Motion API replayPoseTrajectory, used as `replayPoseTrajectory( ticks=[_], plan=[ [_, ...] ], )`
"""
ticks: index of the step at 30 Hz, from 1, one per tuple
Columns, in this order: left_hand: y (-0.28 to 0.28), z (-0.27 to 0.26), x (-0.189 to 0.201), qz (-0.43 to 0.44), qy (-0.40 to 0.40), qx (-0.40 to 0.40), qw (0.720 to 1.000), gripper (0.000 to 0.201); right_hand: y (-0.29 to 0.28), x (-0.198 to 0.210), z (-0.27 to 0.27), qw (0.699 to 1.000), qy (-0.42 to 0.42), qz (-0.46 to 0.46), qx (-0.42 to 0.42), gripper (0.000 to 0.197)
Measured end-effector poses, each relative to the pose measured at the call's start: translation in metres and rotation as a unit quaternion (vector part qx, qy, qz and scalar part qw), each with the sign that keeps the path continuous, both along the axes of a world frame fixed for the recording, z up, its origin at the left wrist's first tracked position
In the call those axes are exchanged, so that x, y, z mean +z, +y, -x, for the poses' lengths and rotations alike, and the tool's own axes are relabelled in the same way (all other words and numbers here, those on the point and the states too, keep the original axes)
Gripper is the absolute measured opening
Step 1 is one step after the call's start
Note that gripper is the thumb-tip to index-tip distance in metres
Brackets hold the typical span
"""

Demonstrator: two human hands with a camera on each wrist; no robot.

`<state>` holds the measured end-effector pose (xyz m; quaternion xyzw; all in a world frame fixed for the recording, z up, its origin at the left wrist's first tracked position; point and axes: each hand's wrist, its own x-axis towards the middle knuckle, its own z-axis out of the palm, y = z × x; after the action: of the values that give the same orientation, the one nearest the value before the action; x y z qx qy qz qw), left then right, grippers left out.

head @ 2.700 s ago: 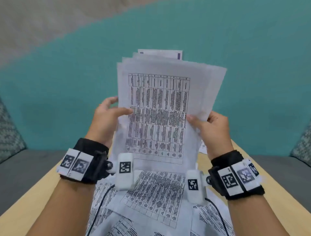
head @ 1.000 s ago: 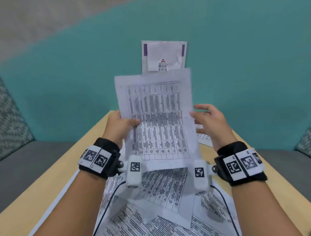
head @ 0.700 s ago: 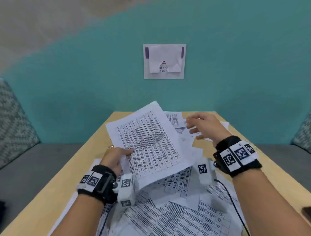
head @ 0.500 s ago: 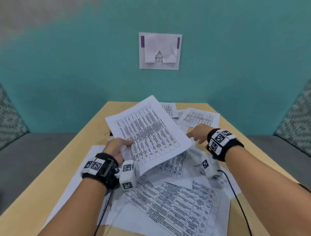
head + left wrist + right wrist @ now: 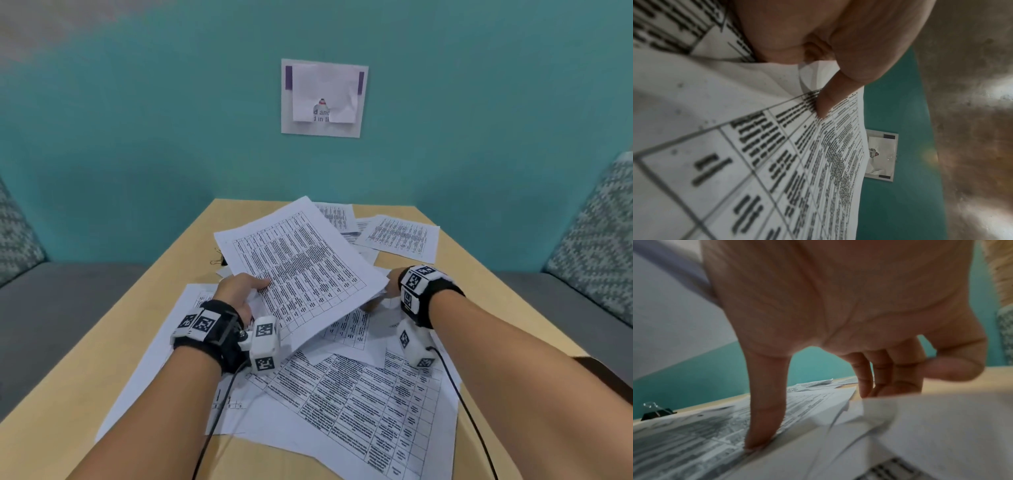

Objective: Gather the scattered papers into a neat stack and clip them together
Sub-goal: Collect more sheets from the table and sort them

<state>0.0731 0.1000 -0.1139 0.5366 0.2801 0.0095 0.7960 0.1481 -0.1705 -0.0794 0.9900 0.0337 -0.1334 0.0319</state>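
Note:
My left hand (image 5: 239, 291) grips a gathered stack of printed sheets (image 5: 301, 267) by its near left edge and holds it tilted above the table. In the left wrist view the thumb (image 5: 828, 100) presses on the top sheet (image 5: 777, 162). My right hand (image 5: 393, 279) reaches down under the stack's right corner. Its fingers (image 5: 764, 410) stretch onto loose sheets (image 5: 694, 443) and touch the edge of a lifted white sheet (image 5: 920, 426). More loose printed sheets (image 5: 359, 394) lie spread over the table. A black binder clip (image 5: 217, 257) sits at the table's left edge, also seen from the right wrist as the clip (image 5: 655, 412).
The wooden table (image 5: 164, 284) runs to a teal wall with a paper notice (image 5: 324, 97). One sheet (image 5: 400, 236) lies at the far right corner. Grey benches (image 5: 68, 301) with patterned cushions (image 5: 596, 240) flank the table on both sides.
The stack went from upright in both hands to tilted low in my left hand alone. My right hand let go and dropped to the loose sheets under the stack's right side.

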Motion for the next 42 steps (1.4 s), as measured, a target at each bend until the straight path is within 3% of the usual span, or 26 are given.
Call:
replayPoseTrajectory(
  ticks=[4,9,13,17,20,21,24,25,30,33,36,38,40,42],
  plan=[
    [0.006,-0.004,-0.006,0.009,0.002,0.003,1.0,0.062,-0.003,-0.007,-0.011,0.998,0.017,0.056,0.028,0.064],
    [0.016,-0.009,-0.012,0.028,-0.003,-0.017,0.999,0.069,0.005,0.012,0.001,0.996,0.089,-0.009,0.016,0.039],
    [0.026,-0.019,-0.026,0.039,-0.025,-0.014,0.999,0.093,0.007,0.017,0.0,0.997,0.055,0.013,0.047,0.043],
    [0.026,-0.019,-0.027,0.04,-0.034,-0.018,0.998,0.093,0.004,0.018,-0.006,0.999,0.025,-0.043,0.009,0.031],
    [0.032,-0.027,-0.039,0.032,-0.033,-0.013,0.999,0.119,-0.002,0.018,-0.008,0.994,-0.033,-0.097,-0.035,0.039],
    [0.03,-0.024,-0.036,0.026,-0.035,-0.019,0.999,0.115,-0.005,0.018,-0.009,0.99,-0.041,-0.124,-0.052,0.036],
    [0.022,-0.014,-0.022,0.013,-0.014,-0.029,0.999,0.066,-0.015,0.018,-0.016,0.965,-0.063,-0.229,-0.111,0.025],
    [0.021,-0.014,-0.022,0.013,-0.008,-0.026,1.0,0.062,-0.019,0.017,-0.019,0.954,-0.074,-0.258,-0.133,0.02],
    [0.026,-0.022,-0.032,0.018,-0.021,-0.021,0.999,0.075,-0.035,0.015,-0.026,0.882,-0.133,-0.385,-0.238,0.008],
    [0.025,-0.023,-0.032,0.031,-0.029,-0.024,0.999,0.076,-0.041,0.016,-0.028,0.852,-0.164,-0.418,-0.27,0.017],
    [0.028,-0.028,-0.037,0.03,-0.028,-0.027,0.999,0.101,-0.047,0.016,-0.03,0.823,-0.201,-0.451,-0.282,0.01],
    [0.029,-0.029,-0.039,0.026,-0.035,-0.033,0.999,0.092,-0.048,0.019,-0.028,0.81,-0.222,-0.457,-0.294,0.006],
    [0.03,-0.029,-0.039,0.024,-0.038,-0.036,0.998,0.09,-0.052,0.021,-0.029,0.799,-0.227,-0.473,-0.293,0.026],
    [0.035,-0.038,-0.05,0.026,-0.035,-0.031,0.999,0.115,-0.055,0.024,-0.028,0.787,-0.23,-0.486,-0.301,0.042]
  ],
)
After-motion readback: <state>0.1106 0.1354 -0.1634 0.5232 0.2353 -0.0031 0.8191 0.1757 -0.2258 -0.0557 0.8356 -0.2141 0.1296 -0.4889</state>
